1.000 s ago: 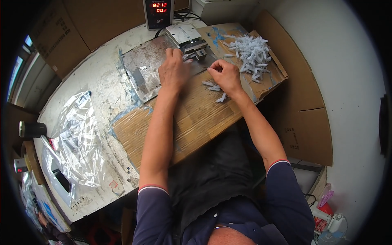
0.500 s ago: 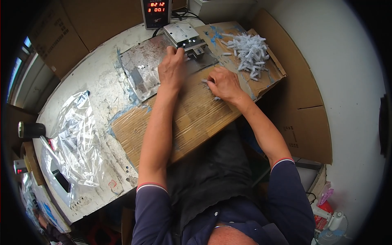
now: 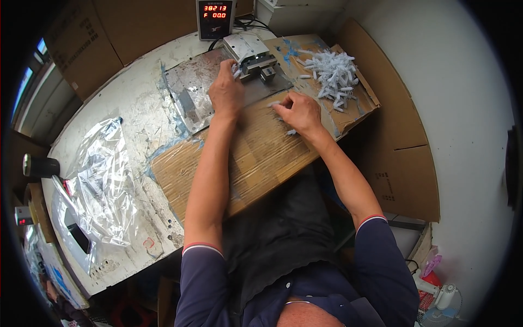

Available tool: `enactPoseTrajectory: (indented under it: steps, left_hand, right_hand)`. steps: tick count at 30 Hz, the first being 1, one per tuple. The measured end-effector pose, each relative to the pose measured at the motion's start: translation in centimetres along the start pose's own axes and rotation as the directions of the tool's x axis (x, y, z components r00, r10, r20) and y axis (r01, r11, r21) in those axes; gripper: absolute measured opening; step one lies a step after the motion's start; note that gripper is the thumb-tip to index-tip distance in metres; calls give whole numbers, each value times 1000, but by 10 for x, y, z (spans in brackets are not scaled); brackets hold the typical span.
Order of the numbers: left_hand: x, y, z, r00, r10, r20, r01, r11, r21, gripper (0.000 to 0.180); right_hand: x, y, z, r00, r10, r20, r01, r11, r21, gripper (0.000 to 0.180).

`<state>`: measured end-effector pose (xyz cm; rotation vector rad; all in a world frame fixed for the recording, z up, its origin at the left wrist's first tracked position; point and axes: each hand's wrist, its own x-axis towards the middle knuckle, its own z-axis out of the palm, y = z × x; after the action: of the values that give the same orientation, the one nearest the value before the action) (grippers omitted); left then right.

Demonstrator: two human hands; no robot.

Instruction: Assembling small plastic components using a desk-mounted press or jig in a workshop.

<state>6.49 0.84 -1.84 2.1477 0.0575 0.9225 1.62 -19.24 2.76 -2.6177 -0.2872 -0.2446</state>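
My left hand is closed on a small whitish plastic piece, at the left of a metal fixture on a small bench machine. The hand is slightly blurred, and its grip is partly hidden. Further right and nearer to me, my right hand pinches another small whitish plastic piece between thumb and fingers, just over the cardboard sheet. One more such piece lies beside its wrist. A heap of slender whitish plastic pieces rests on cardboard beyond my right hand.
Behind the machine stands a counter box with red digits. A metal plate lies under the machine. Crumpled clear plastic film, a phone and a dark cylinder are on the left. Cardboard walls border the right.
My left hand has drawn slightly left from the fixture, and the piece in it now shows. The red digits have changed. My right hand stays nearly in place, its fingers shifted a little.
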Motion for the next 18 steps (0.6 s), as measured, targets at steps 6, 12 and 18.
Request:
enactPoseTrajectory:
  steps: [6,12,18]
  left_hand:
    - [12,-15,3,970,-209,126,244,828,-504,21]
    - [23,-25,-12,809,-337,482,559,184,-809,26]
    - [22,-25,-18,792,-313,523,577,108,-809,24]
  right_hand:
    - [-1,-10,12,948,-297,-115,275,946,-172,26]
    - [12,2,24,887,-461,-21,456,882,-115,8]
    - [5,-4,26,881,-473,-25,471,880,-57,6]
